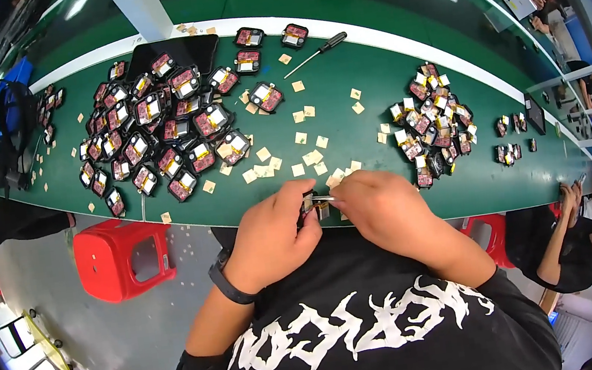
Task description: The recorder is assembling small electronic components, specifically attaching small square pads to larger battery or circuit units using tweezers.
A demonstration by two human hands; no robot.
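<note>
At the near edge of the green table, my left hand [272, 228] is closed around a small black-cased electronic unit [307, 204], mostly hidden by my fingers. My right hand [386, 209] meets it there, its fingers pinched on a thin, pale, metallic-looking strip [323, 198] that reaches over the unit; its exact kind does not show. Just beyond my knuckles lie several small cream square pieces [301, 138]. To the left is a large heap of black-cased units [148, 109] with red circuit boards and silver batteries. A second heap of similar units [438, 117], with white squares standing up, is to the right.
A screwdriver [317, 53] lies at the far side near a few single units [247, 61]. Behind the left heap is a dark flat tray [202, 48]. A red stool [124, 258] stands below the table's left edge. Other people [574, 225] are at the right, another [6, 228] at the left.
</note>
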